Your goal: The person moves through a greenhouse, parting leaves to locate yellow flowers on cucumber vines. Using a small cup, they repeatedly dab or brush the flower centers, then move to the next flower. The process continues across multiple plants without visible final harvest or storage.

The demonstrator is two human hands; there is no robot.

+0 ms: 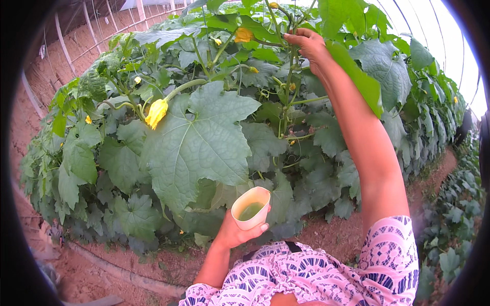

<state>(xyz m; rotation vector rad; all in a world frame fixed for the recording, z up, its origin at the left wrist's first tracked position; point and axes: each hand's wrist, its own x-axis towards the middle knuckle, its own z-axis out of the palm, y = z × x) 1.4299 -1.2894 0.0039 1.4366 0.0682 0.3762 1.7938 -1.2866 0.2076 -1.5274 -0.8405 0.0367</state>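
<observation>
My left hand (245, 231) is wrapped around a pale cup (249, 223), its thumb along the near side. Some greenish liquid (251, 211) lies in the cup. High up at the plants, my right hand (308, 44) has its thumb and fingertips closed around an upright vine stem (291, 69). Just left of those fingers, an orange-yellow flower (244, 35) sits on a stalk that joins the vine there. A large lobed leaf (199, 137) spreads between my hands, with a bright yellow flower (156, 114) at its upper left. Leaves partly cover the lower stem.
Dense leafy vines fill the middle, with thin strings (240, 82) hanging among them. At the left, a bare earth wall (42, 80) stands behind pale poles (64, 46). A hose or pipe (126, 273) runs along the soil. More low plants (451, 229) grow at the right.
</observation>
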